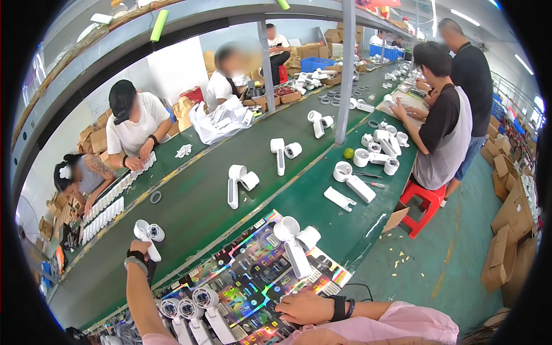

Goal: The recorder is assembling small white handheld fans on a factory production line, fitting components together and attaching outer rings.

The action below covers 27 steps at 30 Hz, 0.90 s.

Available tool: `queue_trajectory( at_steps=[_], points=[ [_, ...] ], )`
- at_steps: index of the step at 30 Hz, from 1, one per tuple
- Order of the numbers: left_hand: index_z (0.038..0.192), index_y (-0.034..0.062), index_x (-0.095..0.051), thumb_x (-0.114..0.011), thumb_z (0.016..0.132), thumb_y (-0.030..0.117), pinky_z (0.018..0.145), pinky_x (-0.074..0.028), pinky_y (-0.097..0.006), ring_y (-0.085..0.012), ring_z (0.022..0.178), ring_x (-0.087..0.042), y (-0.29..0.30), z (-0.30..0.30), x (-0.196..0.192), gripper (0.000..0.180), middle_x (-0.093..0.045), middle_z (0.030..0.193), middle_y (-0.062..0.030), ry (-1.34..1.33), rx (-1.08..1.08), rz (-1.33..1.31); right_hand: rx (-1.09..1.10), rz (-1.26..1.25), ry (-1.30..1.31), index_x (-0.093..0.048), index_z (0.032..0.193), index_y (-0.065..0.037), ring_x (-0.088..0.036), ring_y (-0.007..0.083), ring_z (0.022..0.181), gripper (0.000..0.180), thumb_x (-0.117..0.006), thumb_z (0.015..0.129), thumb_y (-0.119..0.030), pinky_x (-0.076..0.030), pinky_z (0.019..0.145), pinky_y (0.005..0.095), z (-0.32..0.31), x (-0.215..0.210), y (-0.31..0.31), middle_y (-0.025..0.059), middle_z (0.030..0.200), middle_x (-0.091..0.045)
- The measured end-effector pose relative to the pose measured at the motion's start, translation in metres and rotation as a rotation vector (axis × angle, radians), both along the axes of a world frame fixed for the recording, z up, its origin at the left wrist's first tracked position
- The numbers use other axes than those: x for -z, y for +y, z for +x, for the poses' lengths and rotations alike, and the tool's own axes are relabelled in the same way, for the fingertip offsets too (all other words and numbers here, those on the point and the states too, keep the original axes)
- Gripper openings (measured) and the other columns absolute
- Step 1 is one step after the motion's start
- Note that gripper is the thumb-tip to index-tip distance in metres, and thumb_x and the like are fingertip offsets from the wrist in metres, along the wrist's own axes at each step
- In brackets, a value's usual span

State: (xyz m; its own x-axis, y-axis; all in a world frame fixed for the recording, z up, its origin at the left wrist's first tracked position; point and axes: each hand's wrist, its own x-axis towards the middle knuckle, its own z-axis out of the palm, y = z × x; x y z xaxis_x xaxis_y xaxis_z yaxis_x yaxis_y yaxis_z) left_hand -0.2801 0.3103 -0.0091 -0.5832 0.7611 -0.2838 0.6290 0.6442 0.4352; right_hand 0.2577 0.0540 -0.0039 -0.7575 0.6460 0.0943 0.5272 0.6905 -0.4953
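Note:
My left hand (138,247) stretches out over the green conveyor belt and is closed around a white handheld fan body (153,252). That fan's round motor head (156,232) sits beside its ring. My right hand (305,307) lies on shiny, colourful printed card sheets (244,270), holding nothing, its fingers loosely spread. Just beyond it, a white fan housing (297,259) with an open ring lies on the sheets. Between my forearms, several white fan bodies with round motor heads (205,297) are lined up side by side.
More white fan parts (233,192) lie along the belt, with a dark ring (155,197) nearby. A metal post (345,75) rises at the belt's edge. Co-workers sit across and at right. A red stool (425,207), screwdriver (375,184) and green fruit (348,153) are to the right.

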Motion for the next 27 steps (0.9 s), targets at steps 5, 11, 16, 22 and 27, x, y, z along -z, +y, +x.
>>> queue_trajectory(
  at_steps=[5, 11, 16, 22, 27],
  points=[
    [0.104, -0.0048, -0.054, -0.062, 0.087, 0.011, 0.061, -0.058, -0.044, -0.0296, 0.072, -0.067, -0.036, 0.064, -0.059, 0.025, -0.063, 0.088, -0.0153, -0.896, 0.133, 0.363, 0.028, 0.010, 0.059, -0.054, 0.104, -0.009, -0.063, 0.0286, 0.074, 0.025, -0.057, 0.090, -0.030, -0.050, 0.057, 0.0418, 0.002, 0.004, -0.004, 0.0086, 0.086, -0.056],
    [0.119, -0.0037, -0.047, -0.057, 0.089, 0.010, 0.070, -0.058, -0.038, -0.0264, 0.080, -0.067, -0.172, 0.213, -0.138, 0.034, -0.062, 0.102, -0.0153, -1.120, 0.401, 0.533, 0.088, -0.293, 0.441, -0.027, 0.144, -0.007, -0.066, 0.0269, 0.081, 0.064, -0.057, 0.093, -0.032, -0.053, 0.068, 0.0384, 0.003, -0.037, 0.003, 0.0210, 0.121, -0.055],
    [0.126, -0.0040, -0.039, -0.058, 0.084, -0.003, 0.071, -0.057, -0.036, -0.0231, 0.082, -0.067, -0.249, 0.300, -0.085, 0.046, -0.060, 0.108, -0.0168, -1.017, 0.543, 0.572, 0.200, -0.660, 0.885, -0.010, 0.149, -0.007, -0.062, 0.0149, 0.067, 0.081, -0.057, 0.093, -0.042, -0.052, 0.051, 0.0257, 0.001, -0.079, 0.001, 0.0223, 0.120, -0.055],
    [0.134, -0.0022, -0.030, -0.060, 0.082, -0.004, 0.068, -0.056, -0.035, -0.0227, 0.075, -0.066, -0.287, 0.340, -0.026, 0.060, -0.058, 0.109, -0.0179, -1.036, 0.668, 0.696, 0.282, -0.500, 0.828, -0.028, 0.140, -0.004, -0.061, 0.0181, 0.071, 0.069, -0.062, 0.091, -0.038, -0.050, 0.056, 0.0280, 0.004, -0.050, -0.005, 0.0155, 0.101, -0.060],
    [0.142, 0.0038, -0.020, -0.058, 0.080, -0.002, 0.064, -0.057, -0.034, -0.0244, 0.075, -0.066, -0.311, 0.350, -0.076, 0.072, -0.053, 0.112, -0.0186, -1.280, 0.348, 0.481, 0.316, 0.026, 0.767, -0.036, 0.137, -0.003, -0.054, 0.0177, 0.099, 0.070, -0.074, 0.082, -0.025, -0.048, 0.083, 0.0311, 0.002, -0.051, -0.013, 0.0078, 0.108, -0.052]
  ],
)
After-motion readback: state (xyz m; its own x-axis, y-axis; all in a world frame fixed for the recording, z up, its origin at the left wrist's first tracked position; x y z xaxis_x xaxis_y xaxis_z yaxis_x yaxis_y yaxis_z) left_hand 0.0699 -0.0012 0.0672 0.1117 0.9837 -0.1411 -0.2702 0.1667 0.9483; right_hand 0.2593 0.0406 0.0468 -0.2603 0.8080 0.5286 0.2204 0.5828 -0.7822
